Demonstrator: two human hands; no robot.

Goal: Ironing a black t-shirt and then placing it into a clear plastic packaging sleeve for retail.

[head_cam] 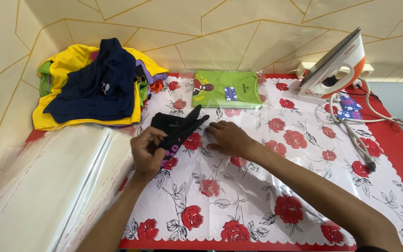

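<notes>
While the iron (334,67) stands upright at the far right corner of the rose-print cloth (299,177), all the work sits near the cloth's left side. One green shirt (226,88) already lies bagged in clear plastic at the far edge of the cloth, so at least one piece looks finished. The heap of loose clothes (89,86), yellow and navy on top, waits just off the cloth's far left corner, so plenty looks left to do. A stack of clear bags (57,186) lies along the cloth's left edge.

Now the hands: the left hand (146,151) is closed, fingers pinched around the near end of a folded black garment (177,128), which lies on the cloth left of centre. The right hand (229,139) is spread flat, palm down, beside that garment, pressing what may be a clear bag (257,172) on the cloth; the plastic is hard to make out against the roses. This black piece is not yet bagged.
</notes>
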